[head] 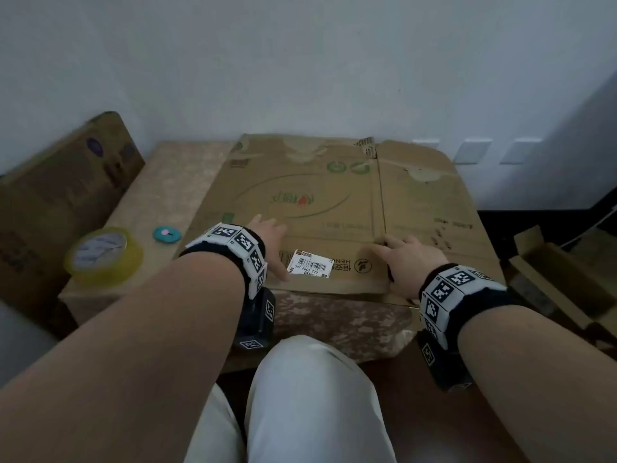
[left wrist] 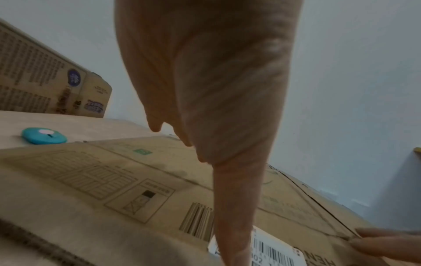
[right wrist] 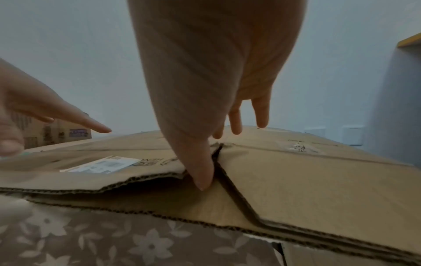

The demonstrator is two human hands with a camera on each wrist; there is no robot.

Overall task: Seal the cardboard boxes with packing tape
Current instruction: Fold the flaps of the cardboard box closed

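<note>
The flattened cardboard box [head: 334, 212] lies on the cloth-covered table [head: 173, 182], its near edge overhanging the table's front toward the person's knee. It looks like worn corrugated board: light, stiff across the panels but ready to fold at its creases, with ragged cut edges and a slit between two near flaps, seen in the right wrist view, that could tear further if pulled. A white barcode label [head: 310, 267] is stuck near that edge. The left hand [head: 272, 243] lies flat on the board beside the label, fingers straight, gripping nothing. The right hand [head: 409, 259] also rests spread, its thumb [right wrist: 201, 172] pressed into the slit and the other fingers extended over the panel; it holds nothing either. Taking the board by opposite panel edges, away from the slit, seems the safest hold for opening it up. The roll of clear packing tape [head: 103, 255] stands near the table's left corner, a small teal cutter [head: 167, 234] just beyond it, and another printed carton [head: 63, 195] leans by the wall.
</note>
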